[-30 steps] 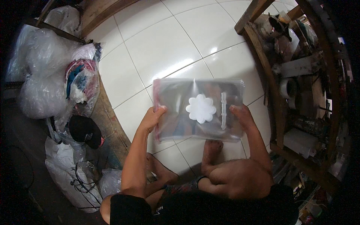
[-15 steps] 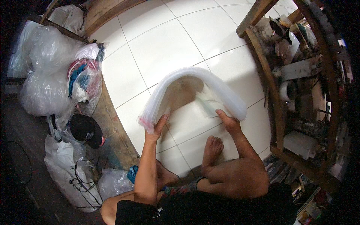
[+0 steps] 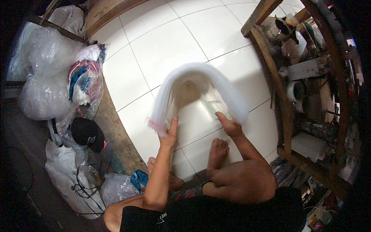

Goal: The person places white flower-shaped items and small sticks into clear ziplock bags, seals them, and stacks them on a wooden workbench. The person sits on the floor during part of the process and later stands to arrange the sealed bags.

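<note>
A thick stack of clear plastic bags or sheets (image 3: 195, 69) is bent into an arch above the floor, its bend away from me. Pink-red shows along the edge at its left end. My left hand (image 3: 169, 131) grips that left end, thumb on the inner side and fingers hidden behind the plastic. Around the right end my right hand (image 3: 230, 125) is closed in the same way, thumb inside. The stack is slightly smeared by motion. Beneath and between my hands lies the white tiled floor (image 3: 162, 46), and my bare foot (image 3: 218, 152) rests on it.
Left, a wooden plank (image 3: 116, 131) borders the floor, with filled clear plastic bags (image 3: 46, 89), a black cap (image 3: 87, 133) and a white sack (image 3: 63, 166) beside it. A wooden frame (image 3: 276, 85) holding machine parts stands right. A wooden beam (image 3: 110, 15) crosses the far left.
Both ends of the stack have come closer together, so the arch is narrower and its top slightly farther away. My left hand moved right, my right hand a little left.
</note>
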`<state>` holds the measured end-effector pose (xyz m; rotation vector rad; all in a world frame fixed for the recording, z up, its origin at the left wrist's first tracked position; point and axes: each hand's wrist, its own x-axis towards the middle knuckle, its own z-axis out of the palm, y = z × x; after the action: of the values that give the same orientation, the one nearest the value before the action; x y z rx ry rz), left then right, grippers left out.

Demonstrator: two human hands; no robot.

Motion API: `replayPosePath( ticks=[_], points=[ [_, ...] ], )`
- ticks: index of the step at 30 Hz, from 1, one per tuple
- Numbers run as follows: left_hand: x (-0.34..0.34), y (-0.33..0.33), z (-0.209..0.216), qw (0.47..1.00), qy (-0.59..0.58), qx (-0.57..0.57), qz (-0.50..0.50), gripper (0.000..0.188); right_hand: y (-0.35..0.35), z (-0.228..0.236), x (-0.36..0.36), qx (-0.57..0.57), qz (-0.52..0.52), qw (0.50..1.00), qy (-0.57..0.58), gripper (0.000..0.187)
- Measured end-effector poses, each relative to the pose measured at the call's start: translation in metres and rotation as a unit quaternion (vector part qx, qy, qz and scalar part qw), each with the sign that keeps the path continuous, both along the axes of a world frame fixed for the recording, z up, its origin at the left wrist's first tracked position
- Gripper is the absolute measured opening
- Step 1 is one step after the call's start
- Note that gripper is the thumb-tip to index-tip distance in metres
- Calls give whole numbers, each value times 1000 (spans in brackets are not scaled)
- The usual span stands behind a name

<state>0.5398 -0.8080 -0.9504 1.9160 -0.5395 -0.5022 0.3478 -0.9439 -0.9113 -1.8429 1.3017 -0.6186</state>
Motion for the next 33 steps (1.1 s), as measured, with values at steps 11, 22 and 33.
replayPosePath(
  ticks=[11,22,33],
  points=[
    [7,-5,6,997,-6,59,39,41,3,-97,-16,-192,23,966,170,33],
    [24,-6,5,994,13,-81,-67,35,-5,-42,7,137,-97,984,-62,32],
    [-22,-20,18,998,-38,6,-45,66,8,-15,33,172,-59,978,105,58]
  ],
)
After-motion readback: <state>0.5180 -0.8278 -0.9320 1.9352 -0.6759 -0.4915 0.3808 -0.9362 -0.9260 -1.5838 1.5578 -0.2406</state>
